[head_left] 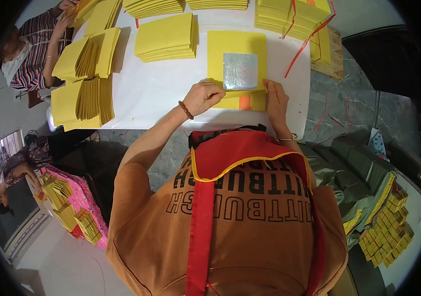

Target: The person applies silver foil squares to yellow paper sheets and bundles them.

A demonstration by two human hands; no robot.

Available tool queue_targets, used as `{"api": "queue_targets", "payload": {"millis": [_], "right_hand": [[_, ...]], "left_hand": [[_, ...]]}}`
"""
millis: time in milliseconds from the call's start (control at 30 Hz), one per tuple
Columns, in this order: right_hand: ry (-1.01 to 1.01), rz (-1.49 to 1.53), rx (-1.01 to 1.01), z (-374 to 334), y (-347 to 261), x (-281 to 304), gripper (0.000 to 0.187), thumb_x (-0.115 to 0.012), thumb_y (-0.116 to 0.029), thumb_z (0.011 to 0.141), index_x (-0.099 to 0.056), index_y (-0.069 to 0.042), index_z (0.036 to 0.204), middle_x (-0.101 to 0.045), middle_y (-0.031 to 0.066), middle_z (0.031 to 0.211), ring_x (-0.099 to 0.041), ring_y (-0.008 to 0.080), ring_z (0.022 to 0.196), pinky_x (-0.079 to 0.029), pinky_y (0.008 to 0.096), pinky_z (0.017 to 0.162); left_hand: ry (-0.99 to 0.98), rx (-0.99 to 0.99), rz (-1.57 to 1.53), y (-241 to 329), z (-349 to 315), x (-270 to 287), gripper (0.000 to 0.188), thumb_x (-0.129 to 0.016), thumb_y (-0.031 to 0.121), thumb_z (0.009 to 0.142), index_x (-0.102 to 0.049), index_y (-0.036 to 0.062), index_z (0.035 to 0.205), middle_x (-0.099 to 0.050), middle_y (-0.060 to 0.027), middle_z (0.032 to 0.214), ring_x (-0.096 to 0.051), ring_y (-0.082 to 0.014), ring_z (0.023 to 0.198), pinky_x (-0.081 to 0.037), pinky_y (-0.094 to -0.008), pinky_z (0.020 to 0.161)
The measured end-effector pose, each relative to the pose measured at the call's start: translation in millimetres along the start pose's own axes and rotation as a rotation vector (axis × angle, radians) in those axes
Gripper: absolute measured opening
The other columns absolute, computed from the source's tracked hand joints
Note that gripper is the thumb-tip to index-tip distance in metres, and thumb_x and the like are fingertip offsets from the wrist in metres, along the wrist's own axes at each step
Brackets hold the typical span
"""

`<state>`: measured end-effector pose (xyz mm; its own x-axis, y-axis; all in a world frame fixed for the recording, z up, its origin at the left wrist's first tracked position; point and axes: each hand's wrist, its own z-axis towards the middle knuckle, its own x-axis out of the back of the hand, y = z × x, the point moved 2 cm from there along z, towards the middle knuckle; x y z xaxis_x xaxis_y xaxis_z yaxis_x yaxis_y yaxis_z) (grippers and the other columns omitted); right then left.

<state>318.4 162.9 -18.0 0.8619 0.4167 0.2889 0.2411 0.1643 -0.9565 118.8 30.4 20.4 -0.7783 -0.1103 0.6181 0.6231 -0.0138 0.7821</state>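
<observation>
In front of me on the white table lies a yellow paper sheet (215,49) with a shiny silver square (240,71) on it. Its near edge is folded up, and below the fold shows a yellow strip with an orange patch (245,102). My left hand (203,98), a beaded bracelet at its wrist, is closed with its fingers pinching the fold at the left. At the right edge my right hand (276,101) grips the same sheet between thumb and fingers. Part of the paper's layers is hidden by both hands.
Stacks of yellow paper (165,37) stand along the far side and left of the white table (166,89). Red ribbon (297,56) hangs at the far right. At the far left a person (35,47) handles yellow paper; another person (25,165) is beside a pink-covered table (84,200).
</observation>
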Motion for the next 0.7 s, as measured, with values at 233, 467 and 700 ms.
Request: {"api": "queue_targets", "payload": {"millis": [233, 467, 700], "right_hand": [[-0.032, 0.038, -0.018, 0, 0, 1, 0.022, -0.050, -0.018, 0.091, -0.064, -0.002, 0.096, -0.065, 0.0100, 0.090, -0.061, 0.0196, 0.081, -0.044, 0.0315, 0.074], [-0.135, -0.275, 0.258, -2, 2, 3, 0.022, -0.064, -0.020, 0.079, -0.063, -0.007, 0.097, -0.063, 0.0048, 0.097, -0.056, 0.0174, 0.089, -0.034, 0.0316, 0.083], [-0.215, -0.030, -0.097, 0, 5, 5, 0.024, -0.068, -0.016, 0.074, -0.062, -0.007, 0.096, -0.063, 0.0052, 0.096, -0.057, 0.0197, 0.091, -0.038, 0.0356, 0.085]], "left_hand": [[-0.016, 0.103, -0.041, -3, 2, 0, 0.014, -0.056, 0.016, 0.082, -0.062, 0.0027, 0.082, -0.061, -0.0126, 0.072, -0.056, -0.0285, 0.072, -0.045, -0.0365, 0.070], [-0.093, 0.159, -0.140, -1, 4, 10, 0.016, -0.059, 0.016, 0.083, -0.063, 0.0031, 0.091, -0.061, -0.0113, 0.083, -0.056, -0.0279, 0.081, -0.045, -0.0368, 0.073], [-0.047, -0.053, 0.319, -15, 3, 21, 0.043, -0.063, 0.006, 0.072, -0.059, 0.0124, 0.115, -0.050, -0.0094, 0.124, -0.039, -0.0318, 0.120, -0.034, -0.0398, 0.096]]}}
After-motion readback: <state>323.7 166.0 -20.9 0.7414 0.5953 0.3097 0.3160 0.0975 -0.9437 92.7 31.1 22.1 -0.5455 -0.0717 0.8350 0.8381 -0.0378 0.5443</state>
